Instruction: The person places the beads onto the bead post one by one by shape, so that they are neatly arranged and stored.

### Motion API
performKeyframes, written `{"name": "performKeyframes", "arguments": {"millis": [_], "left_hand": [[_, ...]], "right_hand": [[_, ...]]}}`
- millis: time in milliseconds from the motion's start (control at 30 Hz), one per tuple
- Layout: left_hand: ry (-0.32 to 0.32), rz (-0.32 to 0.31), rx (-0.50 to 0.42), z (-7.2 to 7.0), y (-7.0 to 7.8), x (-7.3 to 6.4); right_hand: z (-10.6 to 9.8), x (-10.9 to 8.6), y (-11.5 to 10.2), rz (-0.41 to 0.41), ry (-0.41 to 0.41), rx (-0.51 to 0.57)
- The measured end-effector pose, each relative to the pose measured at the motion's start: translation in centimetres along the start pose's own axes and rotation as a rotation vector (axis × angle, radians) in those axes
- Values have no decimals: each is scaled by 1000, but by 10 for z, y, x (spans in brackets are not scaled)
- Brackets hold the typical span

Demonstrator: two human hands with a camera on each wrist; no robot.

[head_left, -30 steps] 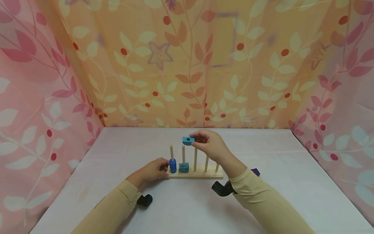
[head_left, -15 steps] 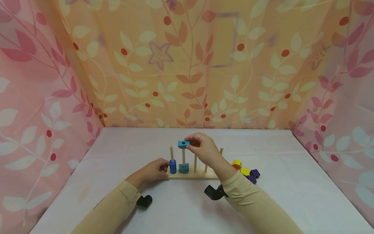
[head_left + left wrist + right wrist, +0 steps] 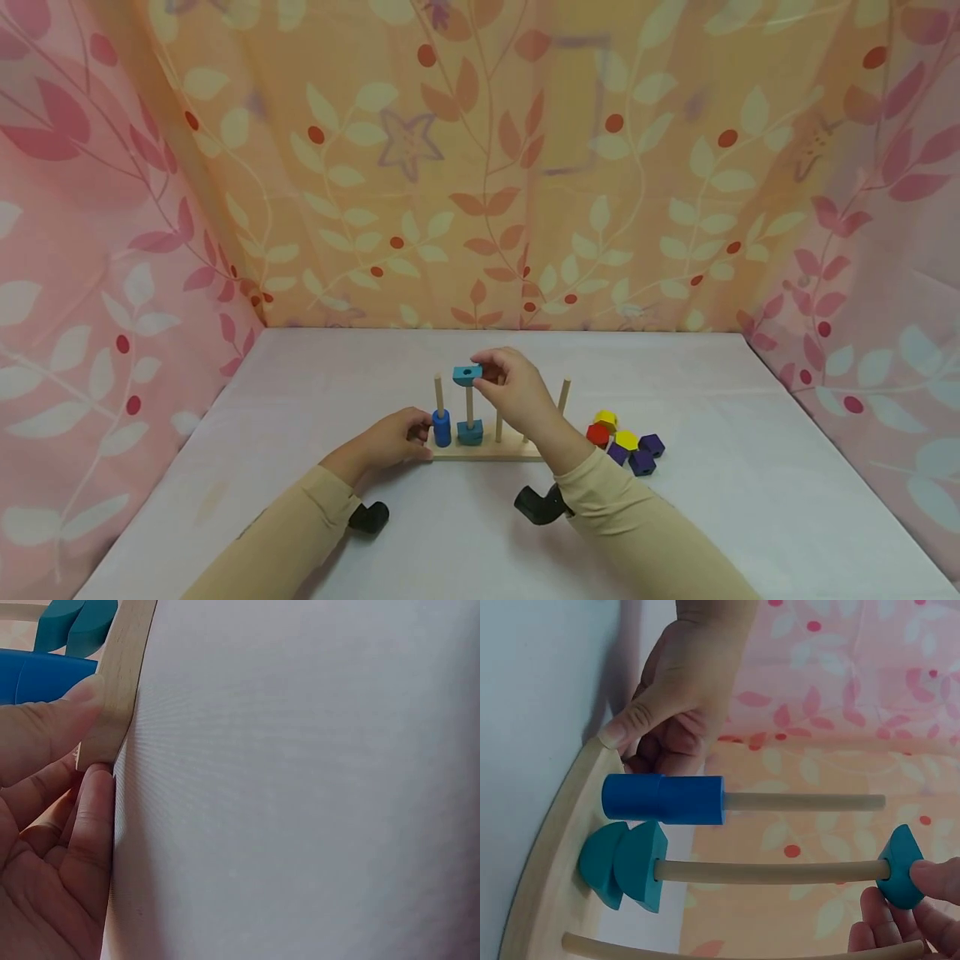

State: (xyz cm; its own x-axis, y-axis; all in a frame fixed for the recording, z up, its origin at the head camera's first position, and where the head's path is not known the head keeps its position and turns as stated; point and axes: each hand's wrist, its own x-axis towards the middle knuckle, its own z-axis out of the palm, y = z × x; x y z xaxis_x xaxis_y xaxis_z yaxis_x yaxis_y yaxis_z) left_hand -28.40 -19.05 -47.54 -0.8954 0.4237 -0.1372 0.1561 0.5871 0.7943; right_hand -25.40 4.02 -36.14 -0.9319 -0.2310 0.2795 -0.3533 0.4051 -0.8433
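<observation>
My right hand (image 3: 513, 396) pinches a teal half-round block (image 3: 467, 376) between thumb and fingers. In the right wrist view the block (image 3: 902, 868) meets the tip of the second peg (image 3: 772, 871), its hole lined up with it. Two more teal half-round blocks (image 3: 470, 433) are stacked at the bottom of that peg. On the leftmost peg sit blue cylinders (image 3: 442, 429). My left hand (image 3: 390, 436) grips the left end of the wooden peg base (image 3: 480, 454); the left wrist view has its thumb (image 3: 82, 701) on the wood.
Right of the base lies a group of loose blocks: yellow (image 3: 606, 420), red (image 3: 597, 435) and purple (image 3: 642, 462) ones. The other pegs are partly behind my right hand and bear no visible blocks. A patterned curtain (image 3: 480, 167) hangs behind the white table (image 3: 300, 567).
My right hand has moved left and slightly down, bringing the teal block from above the third peg onto the tip of the second. The loose blocks came into view. My left hand stays put.
</observation>
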Motion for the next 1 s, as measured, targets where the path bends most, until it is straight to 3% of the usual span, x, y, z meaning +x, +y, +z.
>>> {"name": "performKeyframes", "arguments": {"millis": [267,567,1000], "left_hand": [[9,-23,9,0,1,-2],[9,-10,17,0,3,-2],[10,-6,37,1,1,-2]], "right_hand": [[8,-3,8,62,49,82],[14,-8,13,125,69,63],[21,-12,19,199,98,121]]}}
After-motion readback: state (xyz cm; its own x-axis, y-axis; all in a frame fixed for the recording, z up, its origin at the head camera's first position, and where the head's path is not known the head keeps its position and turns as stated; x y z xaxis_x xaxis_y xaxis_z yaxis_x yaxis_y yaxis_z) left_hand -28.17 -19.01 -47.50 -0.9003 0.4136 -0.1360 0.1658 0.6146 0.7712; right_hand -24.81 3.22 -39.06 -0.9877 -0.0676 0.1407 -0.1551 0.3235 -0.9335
